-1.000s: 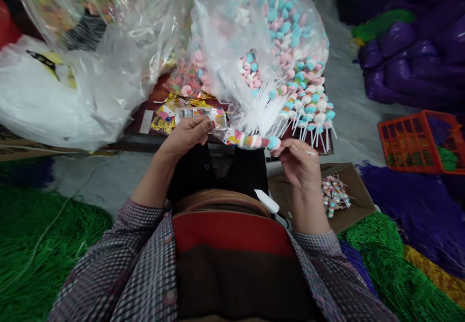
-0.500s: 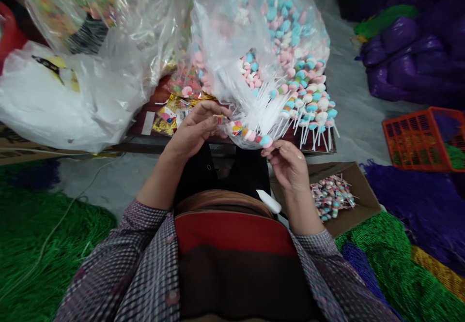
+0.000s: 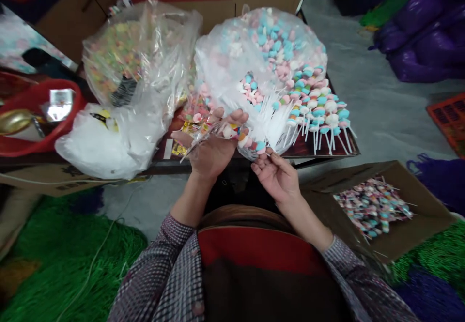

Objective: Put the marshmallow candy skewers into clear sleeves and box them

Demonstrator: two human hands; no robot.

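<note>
My left hand is palm up with its thumb out to the side and its fingers loosely raised. It holds clear printed plastic wrappers across the palm. A marshmallow candy skewer, pink, white, orange and blue, runs from those fingers towards my right hand. Its far end is inside a printed wrapper. The right fingertips pinch the near end by its stick, mostly hidden. Just beyond the hands are a bundle of white sticks and several unwrapped marshmallow skewers on the table edge.
Large clear bags of pastel marshmallows and gummy candy stand on the table. A white plastic bag and a red basin are at left. A cardboard box of wrapped skewers sits low right. Green stringy material covers floor at left.
My left hand has turned from a pinch to palm up, its fingers now around the skewer's wrapped end. My right hand keeps its pinch. The view has shifted, showing the red basin and more of the box.
</note>
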